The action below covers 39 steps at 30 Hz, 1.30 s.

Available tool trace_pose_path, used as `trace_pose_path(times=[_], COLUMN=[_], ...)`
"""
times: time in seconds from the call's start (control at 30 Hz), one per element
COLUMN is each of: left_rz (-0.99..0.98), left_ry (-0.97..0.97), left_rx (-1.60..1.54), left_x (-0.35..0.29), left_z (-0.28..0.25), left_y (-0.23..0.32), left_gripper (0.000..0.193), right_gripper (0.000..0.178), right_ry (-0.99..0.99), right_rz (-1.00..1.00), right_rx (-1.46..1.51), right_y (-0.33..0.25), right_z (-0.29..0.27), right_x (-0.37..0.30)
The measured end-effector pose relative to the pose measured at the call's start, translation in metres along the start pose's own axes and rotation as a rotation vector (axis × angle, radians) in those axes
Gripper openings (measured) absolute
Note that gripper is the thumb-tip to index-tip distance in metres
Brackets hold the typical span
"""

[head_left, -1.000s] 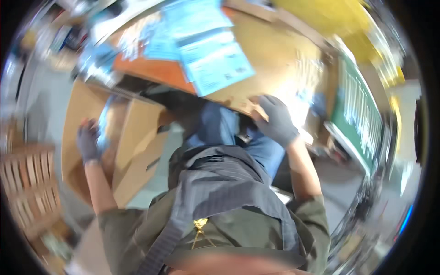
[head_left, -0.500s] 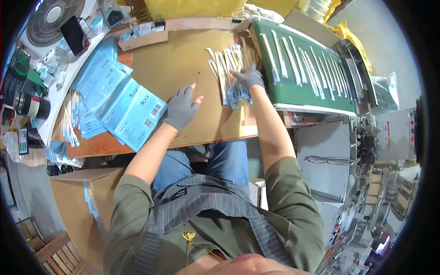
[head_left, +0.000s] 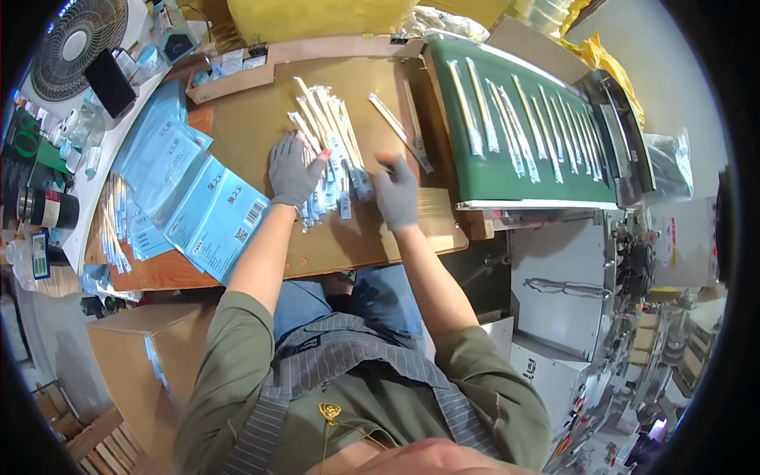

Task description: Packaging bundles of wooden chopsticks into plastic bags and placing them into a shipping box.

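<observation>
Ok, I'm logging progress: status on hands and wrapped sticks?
Left hand at left of stick pile, thumb over it. Right hand just right of pile, blurred, grip unclear. At least one loose stick between pile and green belt.

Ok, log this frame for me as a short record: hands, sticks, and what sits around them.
Left hand: left hand, grey glove, at the pile's left edge, thumb over it
Right hand: right hand, grey glove, blurred, right of the pile; grip unclear
Between hands: pile of wrapped sticks with blue ends
Apart from pile: loose sticks to its right
Right side: green belt carrying a row of sticks
Left side: blue packets, overlapping
Lower left: cardboard box
</observation>
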State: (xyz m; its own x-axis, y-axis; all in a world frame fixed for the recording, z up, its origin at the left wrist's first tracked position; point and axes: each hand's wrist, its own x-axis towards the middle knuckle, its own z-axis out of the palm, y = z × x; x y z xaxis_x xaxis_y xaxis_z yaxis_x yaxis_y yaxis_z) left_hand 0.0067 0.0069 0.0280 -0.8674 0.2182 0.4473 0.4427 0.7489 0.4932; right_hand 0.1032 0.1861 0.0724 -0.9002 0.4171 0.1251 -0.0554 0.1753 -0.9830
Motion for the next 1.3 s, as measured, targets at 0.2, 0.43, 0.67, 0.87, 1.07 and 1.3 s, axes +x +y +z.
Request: trace_pose_path(times=[0.2, 0.43, 0.67, 0.87, 1.07, 1.3], left_rz=[-0.044, -0.101, 0.13, 0.094, 0.084, 0.058], left_ry=[-0.09, -0.087, -0.032, -0.033, -0.044, -0.037], left_rx=[0.005, 0.017, -0.063, -0.077, -0.045, -0.036], left_x=[0.006, -0.003, 0.009, 0.008, 0.008, 0.007], left_z=[0.022, 0.02, 0.016, 0.019, 0.022, 0.02], left_y=[0.01, -0.016, 0.0, -0.011, -0.013, -0.007], left_gripper=[0.071, 0.068, 0.061, 0.063, 0.066, 0.071], right_gripper=[0.027, 0.04, 0.048, 0.044, 0.046, 0.046], right_ry=[0.109, 0.098, 0.111, 0.146, 0.132, 0.143], right_rz=[-0.466, -0.388, -0.38, -0.434, -0.418, -0.425], right_rx=[-0.857, -0.773, -0.822, -0.868, -0.874, -0.869], right_y=[0.029, 0.037, 0.052, 0.049, 0.047, 0.05], right_z=[-0.093, -0.077, -0.079, -0.076, -0.077, -0.077], right_x=[-0.079, -0.086, -0.087, -0.086, -0.086, -0.085])
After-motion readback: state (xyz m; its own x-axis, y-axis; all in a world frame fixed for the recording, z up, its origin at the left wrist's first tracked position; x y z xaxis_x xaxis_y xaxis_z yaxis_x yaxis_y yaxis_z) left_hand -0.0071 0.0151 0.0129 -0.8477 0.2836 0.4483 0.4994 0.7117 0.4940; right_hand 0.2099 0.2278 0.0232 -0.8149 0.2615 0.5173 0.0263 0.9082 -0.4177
